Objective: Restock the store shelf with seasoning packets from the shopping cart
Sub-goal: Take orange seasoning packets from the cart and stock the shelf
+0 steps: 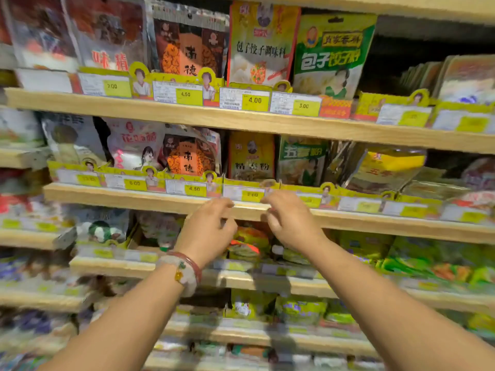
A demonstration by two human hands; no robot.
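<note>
Both my hands are raised in front of the wooden edge of the middle shelf (128, 197). My left hand (207, 231), with a beaded bracelet on the wrist, has loosely curled fingers at the shelf edge and holds nothing I can see. My right hand (290, 223) is beside it, fingers bent toward the yellow price tag strip (245, 194), also holding nothing. Just above the hands a yellow-brown seasoning packet (251, 156) stands upright in its slot. An orange packet (190, 156) is left of it and a green packet (301, 162) right of it. The shopping cart is out of view.
The top shelf (187, 111) carries taller packets, among them a yellow one (261, 44) and a green one (332, 54). Lower shelves (112, 266) hold more bags. A dark gap (401, 62) shows at the upper right. Flat yellow packets (385, 170) lean on the middle shelf.
</note>
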